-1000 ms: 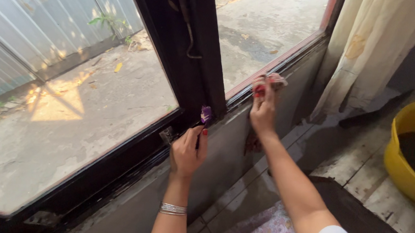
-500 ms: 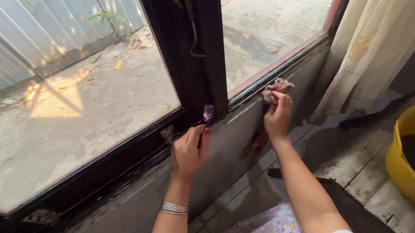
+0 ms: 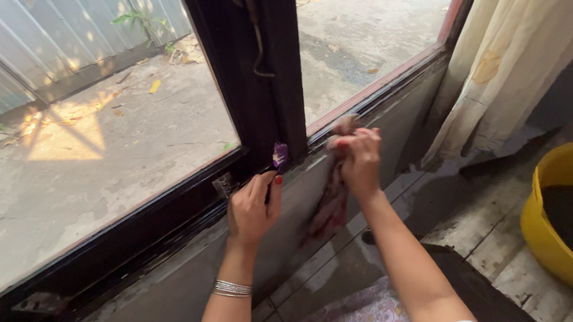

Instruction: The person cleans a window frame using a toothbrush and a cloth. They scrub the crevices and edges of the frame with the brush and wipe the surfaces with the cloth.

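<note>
wiping the lower window frame [image 3: 393,82]: right hand [image 3: 359,159] clenching a reddish rag [image 3: 331,205] against the sill edge, left hand [image 3: 252,208] pinching a small purple object [image 3: 279,156] by the dark mullion [image 3: 265,70]. likely needing further strokes along the rail.

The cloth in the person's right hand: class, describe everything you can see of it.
The cloth is a dull reddish-pink rag, limp, crumpled and seemingly damp. Its top is bunched in the right hand, pressed against the window's lower frame. The rest hangs down over the grey wall below the sill.
</note>
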